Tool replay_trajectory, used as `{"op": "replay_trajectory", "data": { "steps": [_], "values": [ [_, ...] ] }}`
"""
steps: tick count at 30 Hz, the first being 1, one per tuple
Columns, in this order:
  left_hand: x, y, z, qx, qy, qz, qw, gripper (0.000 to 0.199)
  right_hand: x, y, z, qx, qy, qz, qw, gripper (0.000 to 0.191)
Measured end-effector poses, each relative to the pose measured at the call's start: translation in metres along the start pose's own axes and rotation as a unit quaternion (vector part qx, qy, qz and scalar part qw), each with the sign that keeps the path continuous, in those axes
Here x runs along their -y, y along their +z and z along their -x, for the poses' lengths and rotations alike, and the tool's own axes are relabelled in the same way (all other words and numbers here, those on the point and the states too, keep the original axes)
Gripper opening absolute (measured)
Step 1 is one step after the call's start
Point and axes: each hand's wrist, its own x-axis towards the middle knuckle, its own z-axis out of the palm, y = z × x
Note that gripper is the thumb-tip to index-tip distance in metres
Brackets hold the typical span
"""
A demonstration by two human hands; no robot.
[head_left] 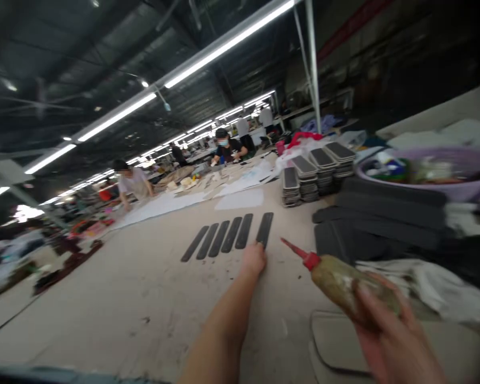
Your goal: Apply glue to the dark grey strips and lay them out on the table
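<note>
My left hand [255, 258] reaches out over the table, its fingers closed at the near end of a dark rounded strip [265, 226]. Left of that strip, several like strips [232, 234] lie side by side in a slanted row. My right hand [392, 320] is wrapped round a squeeze glue bottle [336, 280] with a yellowish, smeared body. Its red nozzle [300, 252] points left, toward the strip at my left hand, and is apart from it.
Stacks of dark, light-edged pieces [318, 168] stand at the back right. Nearer are dark fabric panels [376, 213], a purple basket [432, 184] and white cloth [436, 285]. A rounded grey panel [340, 341] lies under my right hand. Other people work beyond the table [144, 298].
</note>
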Motion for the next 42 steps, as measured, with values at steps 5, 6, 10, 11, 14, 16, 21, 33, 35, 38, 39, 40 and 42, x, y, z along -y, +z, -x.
{"op": "replay_trajectory", "data": {
  "steps": [5, 6, 10, 11, 14, 16, 21, 33, 35, 38, 39, 40, 42],
  "values": [
    [0.006, 0.015, -0.018, -0.012, 0.001, -0.004, 1.000, 0.028, 0.002, -0.001, -0.002, -0.026, 0.030, -0.035, 0.999, 0.050],
    [0.007, 0.016, -0.020, -0.014, -0.003, -0.008, 1.000, 0.029, 0.002, 0.001, -0.002, -0.027, 0.028, -0.037, 0.999, 0.050],
    [0.011, 0.019, -0.028, -0.017, -0.026, -0.024, 0.999, 0.028, 0.002, 0.002, 0.000, -0.020, 0.031, -0.039, 0.999, 0.048],
    [0.012, 0.019, -0.031, -0.016, -0.030, -0.026, 0.999, 0.028, 0.002, 0.002, 0.001, -0.017, 0.034, -0.037, 0.999, 0.049],
    [0.015, 0.019, -0.041, -0.010, -0.036, -0.030, 0.999, 0.026, -0.001, 0.001, 0.001, -0.015, 0.040, -0.028, 0.999, 0.051],
    [0.016, 0.018, -0.047, -0.004, -0.038, -0.032, 0.999, 0.025, -0.002, 0.001, 0.001, -0.015, 0.041, -0.024, 0.999, 0.052],
    [0.019, 0.011, -0.054, 0.001, -0.039, -0.024, 0.999, 0.026, -0.004, 0.001, 0.002, -0.007, 0.041, -0.034, 0.999, 0.050],
    [-0.038, -0.009, 0.006, -0.089, 0.042, 0.119, 0.988, 0.034, 0.031, -0.014, -0.021, -0.113, -0.038, -0.160, 0.980, 0.037],
    [-0.067, -0.007, 0.025, -0.058, 0.108, 0.155, 0.980, 0.031, 0.036, -0.018, -0.023, -0.127, -0.036, -0.172, 0.976, 0.037],
    [-0.106, -0.003, 0.047, -0.021, 0.172, 0.179, 0.968, 0.032, 0.037, -0.020, -0.023, -0.119, -0.033, -0.178, 0.976, 0.038],
    [-0.116, -0.003, 0.051, -0.014, 0.179, 0.177, 0.968, 0.033, 0.036, -0.020, -0.023, -0.114, -0.030, -0.177, 0.977, 0.039],
    [-0.124, -0.003, 0.053, -0.008, 0.181, 0.172, 0.968, 0.032, 0.035, -0.020, -0.023, -0.109, -0.028, -0.176, 0.978, 0.039],
    [-0.135, -0.004, 0.055, 0.002, 0.173, 0.157, 0.972, 0.030, 0.034, -0.019, -0.022, -0.100, -0.023, -0.177, 0.979, 0.038]
  ]
}}
